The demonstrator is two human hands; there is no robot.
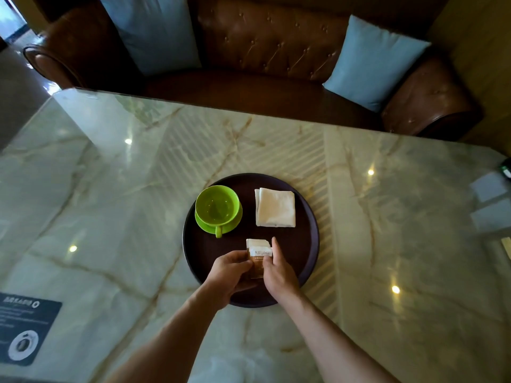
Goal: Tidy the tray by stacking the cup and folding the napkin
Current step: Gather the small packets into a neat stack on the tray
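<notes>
A round dark tray (305, 244) lies on the marble table. On its left half a green cup (217, 207) stands on a green saucer (204, 226), handle toward me. A white napkin (276, 207) lies folded into a square on the tray's right half. At the tray's near edge my left hand (228, 273) and my right hand (279, 272) hold a small stack of brown-and-white sugar packets (258, 254) between them, fingers pinching both sides.
The glossy marble table (387, 230) stretches wide around the tray. A dark printed card (26, 328) lies at the near left. A brown leather sofa (262, 37) with blue cushions (373, 62) stands beyond the far edge. Small objects sit at the right edge.
</notes>
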